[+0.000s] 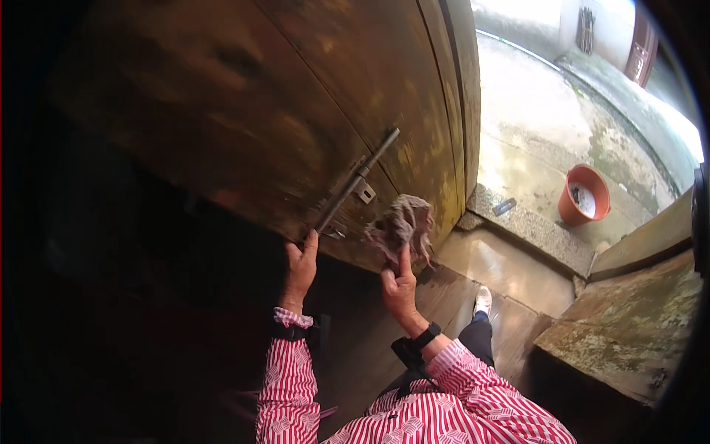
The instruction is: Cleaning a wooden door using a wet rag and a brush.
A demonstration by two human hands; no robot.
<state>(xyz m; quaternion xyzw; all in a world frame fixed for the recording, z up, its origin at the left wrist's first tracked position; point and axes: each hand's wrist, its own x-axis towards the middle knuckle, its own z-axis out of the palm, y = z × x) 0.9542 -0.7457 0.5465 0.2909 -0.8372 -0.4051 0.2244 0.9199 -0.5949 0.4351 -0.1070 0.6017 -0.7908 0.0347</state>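
My left hand is at the lower end of a metal slide bolt, its thumb laid against the rod close to the door's edge. The other fingers of that hand are mostly hidden. The bolt is mounted on a worn wooden door with a vertical plank seam; a small slotted metal tab sticks out beside the rod. In my right hand is a crumpled, frayed grey-pink cloth, with the index finger pressed on it. The cloth is up against the door's surface, to the right of the bolt.
A stone threshold crosses the doorway at right. Outside stand an orange bucket with whitish contents and a small flat bar-shaped object. A second weathered wooden panel is at lower right. My shoe is on the floor. The left side is dark.
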